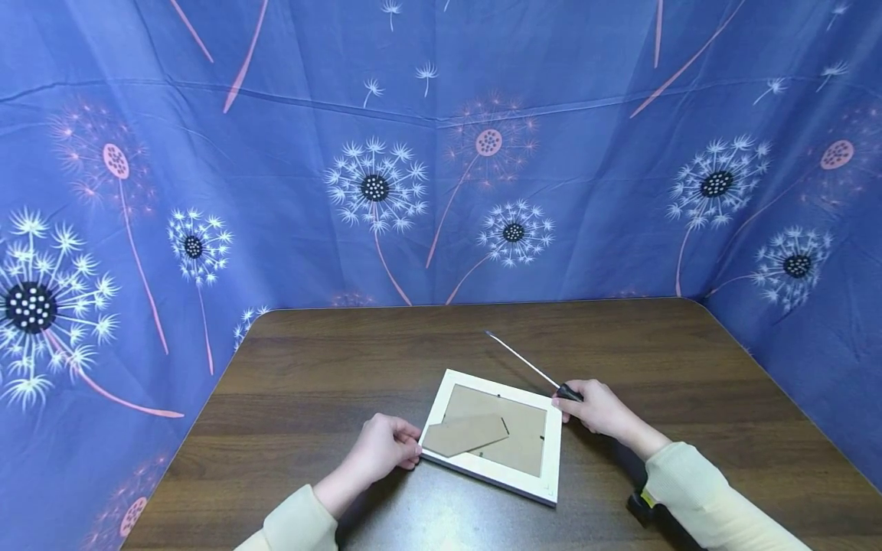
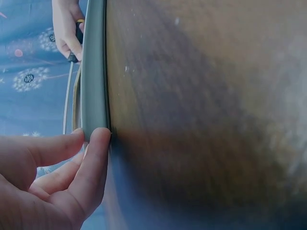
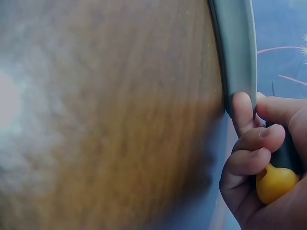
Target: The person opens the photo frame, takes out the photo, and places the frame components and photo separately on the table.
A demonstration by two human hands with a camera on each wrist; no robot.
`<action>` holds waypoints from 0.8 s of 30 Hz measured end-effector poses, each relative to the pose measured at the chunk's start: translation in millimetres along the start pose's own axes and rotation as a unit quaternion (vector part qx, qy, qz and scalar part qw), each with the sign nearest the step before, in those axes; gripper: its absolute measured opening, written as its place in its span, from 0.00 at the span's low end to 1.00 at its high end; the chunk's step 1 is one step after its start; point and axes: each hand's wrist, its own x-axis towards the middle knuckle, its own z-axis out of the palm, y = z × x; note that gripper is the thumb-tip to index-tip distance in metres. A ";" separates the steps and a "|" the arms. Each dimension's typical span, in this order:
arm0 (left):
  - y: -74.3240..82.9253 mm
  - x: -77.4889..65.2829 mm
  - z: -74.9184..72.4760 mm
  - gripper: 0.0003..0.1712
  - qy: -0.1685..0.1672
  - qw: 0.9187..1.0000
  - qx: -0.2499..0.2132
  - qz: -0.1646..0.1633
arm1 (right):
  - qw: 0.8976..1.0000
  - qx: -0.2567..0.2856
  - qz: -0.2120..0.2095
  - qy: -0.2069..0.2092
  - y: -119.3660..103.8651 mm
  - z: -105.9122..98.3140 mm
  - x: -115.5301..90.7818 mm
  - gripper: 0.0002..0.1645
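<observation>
Tabletop (image 1: 310,367) beneath, left hand (image 1: 383,448) pinches frame (image 1: 496,407); right hand (image 1: 601,409) grips frame and screwdriver (image 1: 568,392).

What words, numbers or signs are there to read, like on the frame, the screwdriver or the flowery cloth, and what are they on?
None that I can read.
Picture frame: no writing shows on its back.
Screwdriver: no letters show on the part of its handle in view.
Blue cloth: dandelion pictures, no words.
Small dark thing with a yellow patch by the right sleeve: too small to tell.
</observation>
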 end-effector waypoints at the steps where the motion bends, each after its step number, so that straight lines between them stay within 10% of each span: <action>1: -0.3 0.9 -0.4 0.10 0.001 1.000 0.003 -0.001 | 1.000 0.000 0.001 0.002 0.1 0.3 -0.5 0.11; 24: 3.8 11.7 -5.6 0.10 0.015 1.000 -0.002 -0.014 | 1.000 -0.012 0.001 0.000 -4.0 1.9 -17.0 0.11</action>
